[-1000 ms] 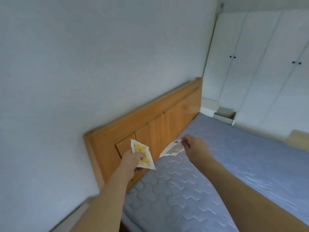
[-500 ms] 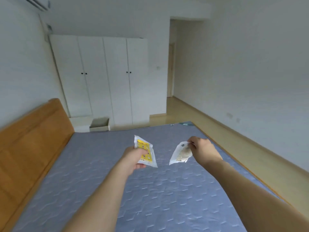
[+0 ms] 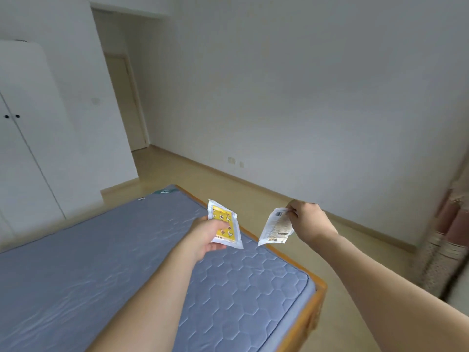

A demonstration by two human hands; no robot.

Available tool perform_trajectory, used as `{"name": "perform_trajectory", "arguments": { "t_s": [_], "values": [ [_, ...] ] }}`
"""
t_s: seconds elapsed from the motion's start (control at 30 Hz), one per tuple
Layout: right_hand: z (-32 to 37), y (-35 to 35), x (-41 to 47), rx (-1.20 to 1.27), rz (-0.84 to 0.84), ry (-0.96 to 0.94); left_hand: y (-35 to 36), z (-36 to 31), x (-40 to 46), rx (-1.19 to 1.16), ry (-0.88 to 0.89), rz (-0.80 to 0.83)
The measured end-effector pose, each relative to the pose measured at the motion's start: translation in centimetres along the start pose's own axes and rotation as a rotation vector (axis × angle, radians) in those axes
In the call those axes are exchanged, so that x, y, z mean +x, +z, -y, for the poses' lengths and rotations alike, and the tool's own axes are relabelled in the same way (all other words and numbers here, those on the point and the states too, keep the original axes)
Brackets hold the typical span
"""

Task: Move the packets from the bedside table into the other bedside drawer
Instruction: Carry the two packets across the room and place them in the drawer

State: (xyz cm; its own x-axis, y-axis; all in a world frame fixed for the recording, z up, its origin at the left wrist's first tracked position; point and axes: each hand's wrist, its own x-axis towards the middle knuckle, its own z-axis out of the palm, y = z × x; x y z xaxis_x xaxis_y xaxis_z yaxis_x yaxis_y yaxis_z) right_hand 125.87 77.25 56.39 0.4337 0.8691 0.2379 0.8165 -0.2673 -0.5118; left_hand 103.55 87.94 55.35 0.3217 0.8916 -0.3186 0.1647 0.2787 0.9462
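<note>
Two packets were off the table, held up over the bed corner (image 3: 314,288). Left hand (image 3: 205,235) gripped the yellow packet (image 3: 224,222); right hand (image 3: 308,219) pinched the white packet (image 3: 276,227). No drawer showed, so probably the putting-in was left.

Yellow-and-white packet (image 3: 224,224), white printed packet (image 3: 276,227) — blue hexagon-quilted mattress (image 3: 101,250).

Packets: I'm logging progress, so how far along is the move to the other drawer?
Done: both packets are picked up. In hand: the left hand grips the yellow packet and the right hand pinches the white packet, carried above the mattress corner. Left: no bedside drawer is in view, so reaching it and putting them in remains.
</note>
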Motion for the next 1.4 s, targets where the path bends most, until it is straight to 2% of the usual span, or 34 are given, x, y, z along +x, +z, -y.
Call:
{"name": "perform_trajectory", "arguments": {
  "t_s": [0.23,0.4,0.67,1.0,1.2,1.4],
  "values": [
    [-12.0,-1.9,12.2,-0.055,0.005,0.071,14.3,-3.6,13.9,-0.007,0.031,0.138],
    [-19.9,-5.7,22.0,-0.083,-0.019,0.172,23.8,-8.0,24.3,0.003,-0.002,0.216],
    [-33.5,-10.2,33.9,-0.090,-0.051,0.264,39.7,-11.8,35.6,0.035,-0.043,0.331],
    [-50.8,-14.6,52.4,-0.071,-0.046,0.227,57.4,-18.5,51.0,0.019,-0.036,0.288],
    [-54.8,-15.3,65.6,-0.042,-0.024,0.158,62.7,-23.1,60.0,-0.060,0.000,0.212],
    [-55.6,-9.6,78.2,-0.031,0.098,0.078,60.6,-24.0,71.1,-0.113,-0.052,0.056]
  ]
}}
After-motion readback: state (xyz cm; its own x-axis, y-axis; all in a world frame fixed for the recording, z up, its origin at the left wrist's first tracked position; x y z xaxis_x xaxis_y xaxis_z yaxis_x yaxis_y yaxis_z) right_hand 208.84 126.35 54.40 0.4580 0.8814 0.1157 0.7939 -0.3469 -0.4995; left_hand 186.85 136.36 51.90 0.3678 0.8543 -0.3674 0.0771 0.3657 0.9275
